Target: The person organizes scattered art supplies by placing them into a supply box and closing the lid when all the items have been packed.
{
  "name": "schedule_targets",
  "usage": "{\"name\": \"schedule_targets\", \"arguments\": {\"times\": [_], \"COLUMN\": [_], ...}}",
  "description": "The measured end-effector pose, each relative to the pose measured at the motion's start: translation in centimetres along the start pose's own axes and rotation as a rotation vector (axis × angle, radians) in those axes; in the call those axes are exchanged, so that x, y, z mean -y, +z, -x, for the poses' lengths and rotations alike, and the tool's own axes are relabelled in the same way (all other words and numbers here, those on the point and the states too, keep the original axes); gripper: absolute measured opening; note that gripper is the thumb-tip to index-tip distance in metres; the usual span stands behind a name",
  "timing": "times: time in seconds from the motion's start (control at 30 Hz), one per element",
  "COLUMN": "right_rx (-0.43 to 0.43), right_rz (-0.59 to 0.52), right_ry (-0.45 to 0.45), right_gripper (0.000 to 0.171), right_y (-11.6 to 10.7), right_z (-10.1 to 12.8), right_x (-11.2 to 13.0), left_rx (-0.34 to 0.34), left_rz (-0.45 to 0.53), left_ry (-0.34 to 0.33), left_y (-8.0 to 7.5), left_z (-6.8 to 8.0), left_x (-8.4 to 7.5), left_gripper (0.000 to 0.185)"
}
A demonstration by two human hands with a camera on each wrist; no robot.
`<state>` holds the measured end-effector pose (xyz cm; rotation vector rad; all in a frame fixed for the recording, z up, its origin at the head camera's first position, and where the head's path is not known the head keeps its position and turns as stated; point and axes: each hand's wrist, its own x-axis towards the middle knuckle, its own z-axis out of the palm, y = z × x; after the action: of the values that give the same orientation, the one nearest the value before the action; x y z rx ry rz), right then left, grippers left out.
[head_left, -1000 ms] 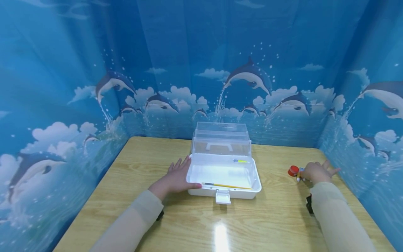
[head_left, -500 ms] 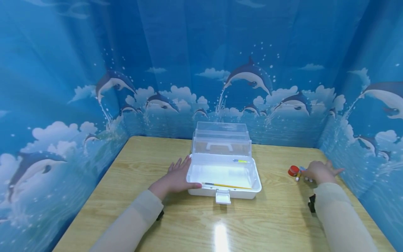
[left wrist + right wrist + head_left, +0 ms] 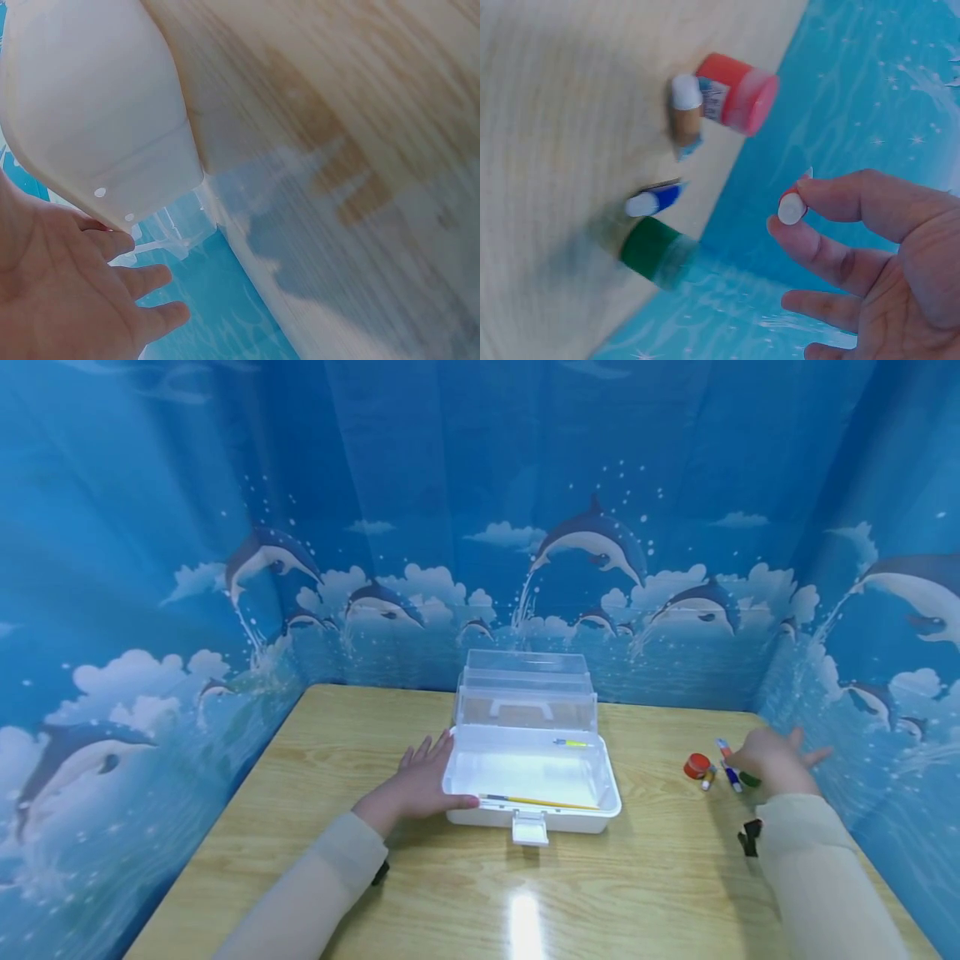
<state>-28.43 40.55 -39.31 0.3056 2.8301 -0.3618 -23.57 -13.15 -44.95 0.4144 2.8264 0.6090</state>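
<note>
Right hand point(image 3: 870, 247): pinching a red paint tube point(image 3: 791, 206) at centre right, above the green jar point(image 3: 656, 251).
Left hand point(image 3: 420, 785): lying flat against the white box point(image 3: 532, 777).

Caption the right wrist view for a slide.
Right hand pinches a small red white-capped tube above a red pot, green pot and two tubes on the wooden table.

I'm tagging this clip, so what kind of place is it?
Probably a staged craft booth, not a lived-in room: a dolphin-print backdrop encloses a wooden table holding an open white box and paint pots.
</note>
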Motion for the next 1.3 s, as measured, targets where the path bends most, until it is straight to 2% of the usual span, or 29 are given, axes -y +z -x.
{"name": "schedule_targets", "arguments": {"times": [0.27,0.63,1.07,1.3], "right_rx": [-0.061,-0.198,-0.324,-0.349], "right_rz": [0.022,0.004,-0.009,0.010], "right_ry": [-0.034,-0.121,-0.246,-0.267], "right_gripper": [0.032,0.033,0.031,0.029], "right_y": [-1.4,-2.9,-3.6,-3.8], "right_z": [1.4,3.9,6.1,6.5], "right_x": [1.9,5.6,9.8,12.4], "left_rx": [-0.001,-0.006,-0.004,-0.004], "left_rz": [0.016,0.012,0.015,0.004], "left_ry": [0.006,0.004,0.002,0.001], "left_y": [0.0,0.1,0.3,0.3], "left_z": [0.0,0.0,-0.2,-0.3], "left_x": [0.1,0.3,0.4,0.4], "left_gripper": [0.123,0.124,0.123,0.123]}}
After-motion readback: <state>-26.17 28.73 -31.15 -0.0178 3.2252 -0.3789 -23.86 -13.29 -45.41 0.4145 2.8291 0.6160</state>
